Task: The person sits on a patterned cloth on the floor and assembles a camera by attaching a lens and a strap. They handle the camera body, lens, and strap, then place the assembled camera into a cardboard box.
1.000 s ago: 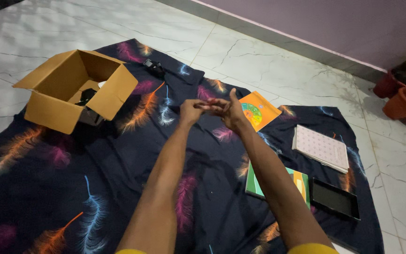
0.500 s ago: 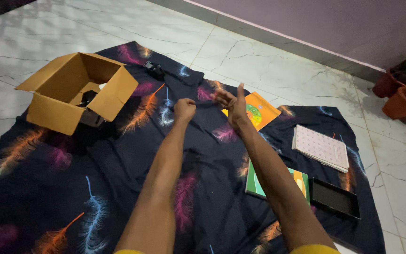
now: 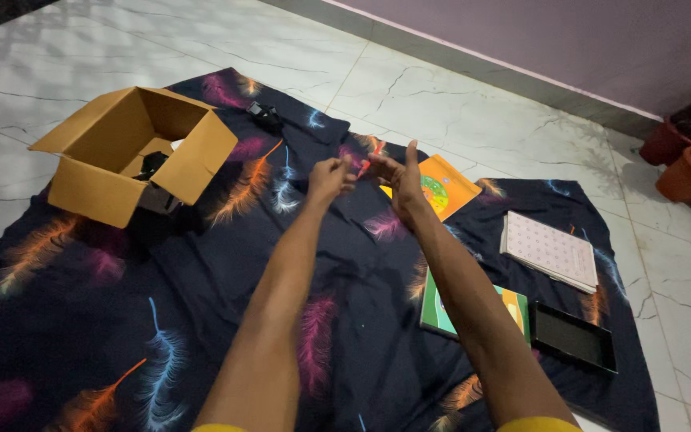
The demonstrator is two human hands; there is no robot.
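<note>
I see a big dark cloth [image 3: 337,320] with bright feathers, spread on the floor. An open cardboard box [image 3: 133,156] sits at its left side. An orange book [image 3: 437,188], a pale notebook [image 3: 549,252], a green book [image 3: 441,308] and a black tray [image 3: 573,340] lie on the right. My left hand [image 3: 328,178] is closed, and my right hand [image 3: 393,178] pinches a thin red stick [image 3: 367,161] (maybe a pen, hard to tell). Both hands meet above the cloth. It looks light, stiff and smooth, so I would hold it near the middle.
</note>
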